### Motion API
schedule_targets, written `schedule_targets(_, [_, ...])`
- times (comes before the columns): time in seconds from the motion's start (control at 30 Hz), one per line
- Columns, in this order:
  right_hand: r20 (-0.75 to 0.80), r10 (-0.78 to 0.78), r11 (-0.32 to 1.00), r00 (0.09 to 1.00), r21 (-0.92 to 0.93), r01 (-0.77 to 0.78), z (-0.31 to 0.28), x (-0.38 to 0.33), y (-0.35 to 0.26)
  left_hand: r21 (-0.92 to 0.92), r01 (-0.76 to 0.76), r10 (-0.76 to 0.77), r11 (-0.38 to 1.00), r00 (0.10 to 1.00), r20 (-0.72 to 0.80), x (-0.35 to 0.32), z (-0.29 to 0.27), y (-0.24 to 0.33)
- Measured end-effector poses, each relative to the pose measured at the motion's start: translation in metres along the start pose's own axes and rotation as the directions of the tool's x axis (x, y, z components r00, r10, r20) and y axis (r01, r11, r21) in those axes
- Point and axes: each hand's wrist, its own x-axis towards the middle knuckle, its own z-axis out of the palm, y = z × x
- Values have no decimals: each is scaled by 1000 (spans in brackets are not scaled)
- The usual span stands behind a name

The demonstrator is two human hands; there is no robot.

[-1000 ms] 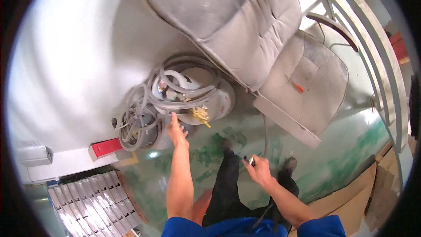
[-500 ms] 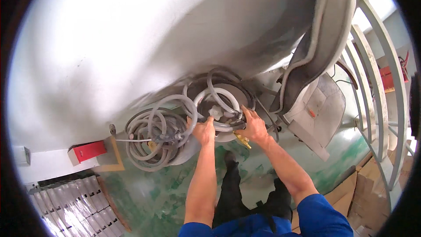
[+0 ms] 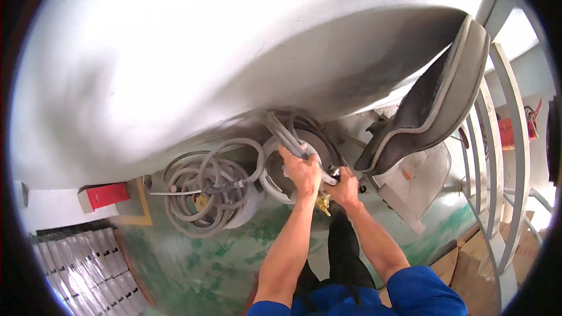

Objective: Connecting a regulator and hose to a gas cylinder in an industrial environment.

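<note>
Both hands (image 3: 325,178) on grey hoses (image 3: 293,140)

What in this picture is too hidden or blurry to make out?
- Head view: the brass fitting is mostly hidden between the left hand and right hand.
- The grey hoses run up behind the big blurred grey body.
- The person's torso is cut off by the lower edge.

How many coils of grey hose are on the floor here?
2: one loose coil left of the hands, untouched; another coil under the left hand and right hand, partly hidden by the white body above.
</note>
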Motion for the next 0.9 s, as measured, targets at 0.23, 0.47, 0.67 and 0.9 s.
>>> schedule_targets(0.23, [-198,100,986,975,152,-70,-36,-18,18,-144,43,-36,989,998,51,-28,45,8])
schedule_targets(0.47, [-188,213,945,959,289,-153,-87,-80,-9,-409,492,-296,769,840,454,-95,47,22])
schedule_targets(0.67, [105,292,922,951,235,-309,-110,-162,-1,-357,656,-447,664,732,514,-147,-9,27])
schedule_targets(0.9, [189,208,663,960,694,-280,-144,-191,0,-106,624,-446,774,657,608,-168,-73,22])
